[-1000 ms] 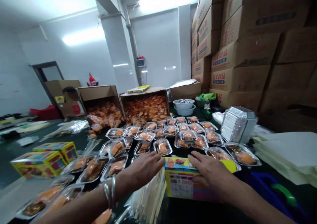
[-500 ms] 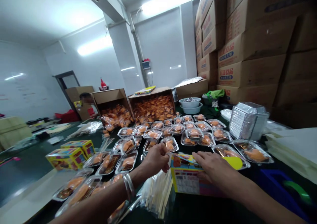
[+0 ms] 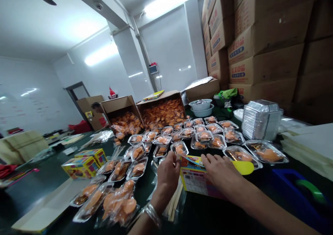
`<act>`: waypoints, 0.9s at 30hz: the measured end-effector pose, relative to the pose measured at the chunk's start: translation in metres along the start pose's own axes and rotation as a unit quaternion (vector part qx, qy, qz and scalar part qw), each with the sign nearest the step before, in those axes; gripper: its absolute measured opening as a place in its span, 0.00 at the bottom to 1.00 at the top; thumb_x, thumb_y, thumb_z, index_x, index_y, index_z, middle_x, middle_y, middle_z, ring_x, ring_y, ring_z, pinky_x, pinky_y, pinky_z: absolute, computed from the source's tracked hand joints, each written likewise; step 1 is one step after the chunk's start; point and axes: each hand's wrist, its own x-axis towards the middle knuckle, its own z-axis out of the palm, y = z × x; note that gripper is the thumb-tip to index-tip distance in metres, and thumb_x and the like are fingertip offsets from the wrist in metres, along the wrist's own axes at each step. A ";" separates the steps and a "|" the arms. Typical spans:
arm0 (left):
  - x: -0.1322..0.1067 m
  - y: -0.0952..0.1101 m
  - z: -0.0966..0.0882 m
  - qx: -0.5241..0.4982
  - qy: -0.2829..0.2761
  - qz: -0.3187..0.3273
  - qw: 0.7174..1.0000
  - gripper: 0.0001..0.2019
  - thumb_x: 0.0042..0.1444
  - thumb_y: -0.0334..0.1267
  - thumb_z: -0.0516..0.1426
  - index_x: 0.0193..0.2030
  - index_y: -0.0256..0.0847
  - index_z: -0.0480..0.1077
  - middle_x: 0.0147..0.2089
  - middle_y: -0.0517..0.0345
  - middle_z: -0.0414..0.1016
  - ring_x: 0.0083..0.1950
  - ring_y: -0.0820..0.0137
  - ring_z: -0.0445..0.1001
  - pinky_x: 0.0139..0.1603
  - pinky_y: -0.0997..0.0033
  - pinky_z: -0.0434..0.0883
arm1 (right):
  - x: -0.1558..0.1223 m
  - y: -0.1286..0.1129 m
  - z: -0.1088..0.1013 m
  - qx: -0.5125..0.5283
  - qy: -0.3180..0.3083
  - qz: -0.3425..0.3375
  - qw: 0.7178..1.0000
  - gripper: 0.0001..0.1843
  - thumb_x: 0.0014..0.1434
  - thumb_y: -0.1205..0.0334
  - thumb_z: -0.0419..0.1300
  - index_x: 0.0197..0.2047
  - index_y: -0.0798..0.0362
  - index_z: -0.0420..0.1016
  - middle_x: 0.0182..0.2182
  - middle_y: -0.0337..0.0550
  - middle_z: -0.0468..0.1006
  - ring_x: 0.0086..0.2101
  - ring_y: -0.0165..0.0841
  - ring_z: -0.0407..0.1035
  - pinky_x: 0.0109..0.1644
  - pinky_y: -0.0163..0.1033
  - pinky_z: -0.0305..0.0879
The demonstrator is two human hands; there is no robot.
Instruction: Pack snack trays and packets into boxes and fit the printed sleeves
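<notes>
A small printed cardboard box (image 3: pixel 194 183), yellow with bright pictures, stands in front of me with a rounded yellow flap (image 3: pixel 244 167) sticking out at its right end. My right hand (image 3: pixel 221 172) grips it, fingers over the top and thumb against the near side. At the left end, my left hand (image 3: pixel 166 176) has its fingers curled and pinched on the box's upper edge; the fingertips are partly hidden. Below that hand lie wooden sticks (image 3: pixel 175 202) in clear plastic. Foil trays (image 3: pixel 179 148) with orange pieces under clear film sit just behind the box.
Two closed printed boxes (image 3: pixel 80 167) stand at left. Bagged orange pieces (image 3: pixel 121 203) lie near front left. Open cartons (image 3: pixel 161 112) of orange pieces, white bowls (image 3: pixel 200 105) and stacked foil trays (image 3: pixel 260 120) are behind. A blue holder (image 3: pixel 288 186) with a green ring sits at right.
My left hand has turned more upright and come against the box's left end. My right hand stays on the box. The view has shifted slightly left.
</notes>
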 end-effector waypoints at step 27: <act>0.032 -0.002 0.015 0.143 -0.204 0.416 0.874 0.27 0.63 0.31 0.53 0.69 0.41 0.55 0.68 0.47 0.62 0.67 0.56 0.62 0.67 0.47 0.59 | -0.053 0.086 -0.048 0.039 -0.013 -0.059 0.997 0.23 0.58 0.80 0.52 0.53 0.54 0.73 0.52 0.53 0.74 0.51 0.42 0.68 0.55 0.46 0.64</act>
